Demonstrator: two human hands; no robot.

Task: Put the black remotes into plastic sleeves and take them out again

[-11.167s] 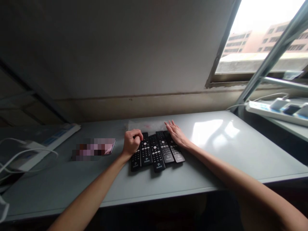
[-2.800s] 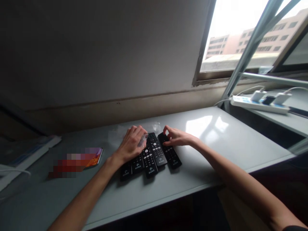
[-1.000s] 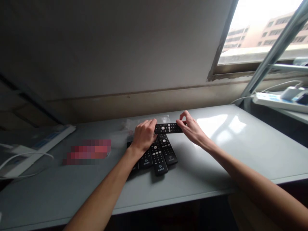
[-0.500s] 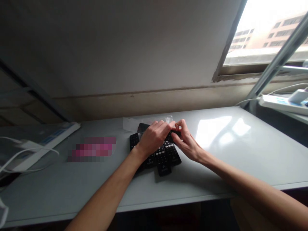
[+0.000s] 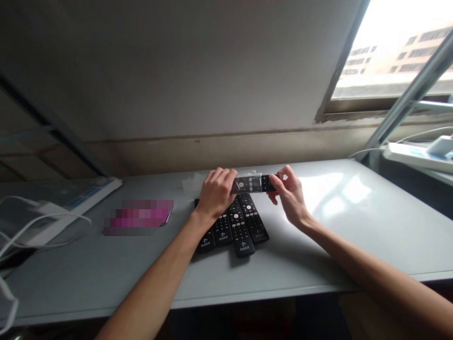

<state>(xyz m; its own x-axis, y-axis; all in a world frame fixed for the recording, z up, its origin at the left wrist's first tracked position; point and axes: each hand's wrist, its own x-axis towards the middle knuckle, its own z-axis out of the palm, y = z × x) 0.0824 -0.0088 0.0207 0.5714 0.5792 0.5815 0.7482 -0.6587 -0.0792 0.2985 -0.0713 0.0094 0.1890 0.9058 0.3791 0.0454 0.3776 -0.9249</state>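
Observation:
Raised over the desk, a black remote control (image 5: pixel 268 183) lies crosswise between my hands, its button side showing. A clear plastic sleeve (image 5: pixel 249 183) covers its left and middle part, leaving the right end bare. My left hand (image 5: pixel 216 191) is closed around the sleeved left end, hiding it. At the bare right end, my right hand (image 5: pixel 288 191) pinches the remote with thumb and fingers. Beneath them, several black remotes (image 5: pixel 241 236) lie fanned side by side on the desk, their upper ends partly covered by my left hand and the held remote.
Clear plastic (image 5: pixel 190 186) lies behind my left hand on the grey desk (image 5: pixel 318 255). A pixelated pink object (image 5: pixel 139 218) rests to the left. White power strips (image 5: pixel 76 208) with cables stand at the left and at the far right (image 5: pixel 417 158). A wall and window border the back.
The held remote has turned level, and its buttons and plastic sleeve now show. My hands have moved apart, the left one leftward and the right one rightward, uncovering more of the remotes below.

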